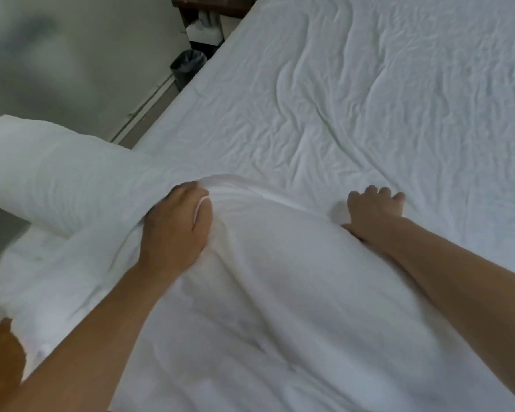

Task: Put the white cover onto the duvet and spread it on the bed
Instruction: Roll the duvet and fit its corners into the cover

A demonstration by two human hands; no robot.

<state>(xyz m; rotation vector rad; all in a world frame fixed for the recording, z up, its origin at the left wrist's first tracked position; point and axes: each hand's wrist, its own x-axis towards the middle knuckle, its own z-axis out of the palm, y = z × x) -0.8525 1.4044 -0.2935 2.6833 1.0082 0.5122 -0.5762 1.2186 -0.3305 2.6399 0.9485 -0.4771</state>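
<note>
A white cover (280,292) lies bunched over the near part of the bed (354,99), whose wrinkled white sheet stretches away to the right. A thick white duvet (42,173) bulges up at the left edge of the bed. My left hand (176,224) grips a raised fold of the cover at its far edge, fingers curled into the cloth. About a forearm's length to the right, my right hand (372,206) presses down beside the cover's edge with its fingers curled; what they hold is hidden.
A dark bin (188,66) with a liner stands on the floor past the bed's left side. Behind it is a dark wooden nightstand (202,13). A pale wall (72,55) runs along the left. The image is blurred there.
</note>
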